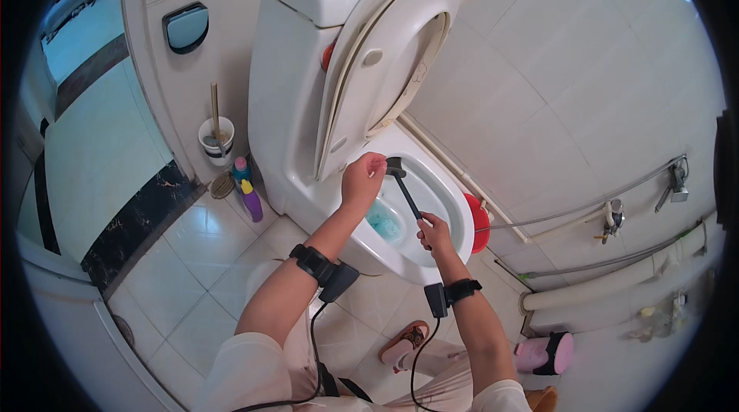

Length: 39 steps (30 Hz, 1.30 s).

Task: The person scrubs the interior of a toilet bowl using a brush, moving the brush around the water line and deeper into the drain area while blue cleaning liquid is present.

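Note:
My right hand (437,235) is closed round the lower end of a slim black handle of a toilet brush (409,198). The brush's dark, flat head points away from me, above the toilet bowl (460,216). Beside that head is my left hand (365,181), its fingers drawn together; whether they grip the head's edge or something small is hidden. Blue-green water (382,225) lies in the bowl below. The toilet seat (368,96) and lid stand raised against the tank.
Left of the toilet, a white holder (206,135) contains another brush with a tan handle. A purple bottle (251,202) stands near it. A red bucket (479,223) sits between bowl and wall. Pipes (570,296) run along the right wall near a pink bin (553,353).

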Each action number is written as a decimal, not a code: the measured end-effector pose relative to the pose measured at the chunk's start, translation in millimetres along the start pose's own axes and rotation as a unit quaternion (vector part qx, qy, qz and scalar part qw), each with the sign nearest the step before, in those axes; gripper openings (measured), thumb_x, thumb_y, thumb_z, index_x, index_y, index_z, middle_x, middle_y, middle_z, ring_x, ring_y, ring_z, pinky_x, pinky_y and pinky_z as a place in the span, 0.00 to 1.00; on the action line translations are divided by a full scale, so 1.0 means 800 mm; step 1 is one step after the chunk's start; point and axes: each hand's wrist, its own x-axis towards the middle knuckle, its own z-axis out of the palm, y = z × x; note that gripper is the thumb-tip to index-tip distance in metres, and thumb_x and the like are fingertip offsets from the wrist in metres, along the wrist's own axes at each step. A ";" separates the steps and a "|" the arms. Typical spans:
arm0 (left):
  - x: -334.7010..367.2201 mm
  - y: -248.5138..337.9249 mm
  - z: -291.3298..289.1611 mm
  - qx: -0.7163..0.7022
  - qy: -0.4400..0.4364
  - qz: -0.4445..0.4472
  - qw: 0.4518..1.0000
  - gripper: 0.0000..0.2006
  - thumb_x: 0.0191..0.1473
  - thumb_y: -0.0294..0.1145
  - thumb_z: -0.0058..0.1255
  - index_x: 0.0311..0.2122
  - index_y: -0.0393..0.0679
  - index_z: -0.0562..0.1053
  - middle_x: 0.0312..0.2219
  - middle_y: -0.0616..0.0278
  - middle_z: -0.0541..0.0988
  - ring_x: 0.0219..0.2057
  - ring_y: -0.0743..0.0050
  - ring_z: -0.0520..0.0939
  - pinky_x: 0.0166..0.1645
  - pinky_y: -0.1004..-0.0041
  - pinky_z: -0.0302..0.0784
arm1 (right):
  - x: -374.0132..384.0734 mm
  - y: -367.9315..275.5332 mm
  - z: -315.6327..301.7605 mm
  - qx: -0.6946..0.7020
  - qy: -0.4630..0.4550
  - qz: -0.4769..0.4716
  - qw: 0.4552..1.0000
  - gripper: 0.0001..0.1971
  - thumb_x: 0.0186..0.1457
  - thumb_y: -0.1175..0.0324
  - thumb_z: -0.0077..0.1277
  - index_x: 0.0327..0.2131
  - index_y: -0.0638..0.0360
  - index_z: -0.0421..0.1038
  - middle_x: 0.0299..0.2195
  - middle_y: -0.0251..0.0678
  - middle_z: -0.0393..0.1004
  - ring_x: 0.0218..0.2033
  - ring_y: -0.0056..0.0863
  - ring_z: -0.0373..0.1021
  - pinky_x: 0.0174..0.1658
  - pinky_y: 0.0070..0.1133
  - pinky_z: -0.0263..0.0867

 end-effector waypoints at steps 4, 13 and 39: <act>0.003 -0.001 -0.016 0.011 0.019 0.023 0.999 0.07 0.48 0.22 0.50 0.35 0.36 0.72 0.30 0.57 0.79 0.33 0.73 0.80 0.39 0.78 0.74 | -0.062 -0.005 0.004 -0.084 -0.044 -0.057 0.994 0.17 0.52 0.69 0.49 0.47 0.55 0.68 0.14 0.30 0.67 0.12 0.14 0.59 0.13 0.15 0.53; 0.003 -0.007 -0.003 0.001 0.001 -0.032 0.999 0.07 0.50 0.23 0.48 0.36 0.36 0.72 0.30 0.59 0.79 0.34 0.76 0.79 0.40 0.79 0.73 | -0.010 -0.039 -0.018 -0.135 0.000 -0.058 0.989 0.17 0.51 0.69 0.50 0.46 0.57 0.68 0.13 0.32 0.67 0.13 0.17 0.62 0.15 0.18 0.57; 0.020 -0.028 -0.007 -0.010 0.016 0.009 1.000 0.06 0.49 0.28 0.50 0.34 0.39 0.74 0.28 0.59 0.79 0.30 0.73 0.80 0.37 0.77 0.73 | -0.054 0.007 -0.024 -0.066 -0.187 0.071 0.978 0.16 0.54 0.66 0.48 0.48 0.49 0.67 0.14 0.28 0.62 0.10 0.14 0.53 0.12 0.14 0.46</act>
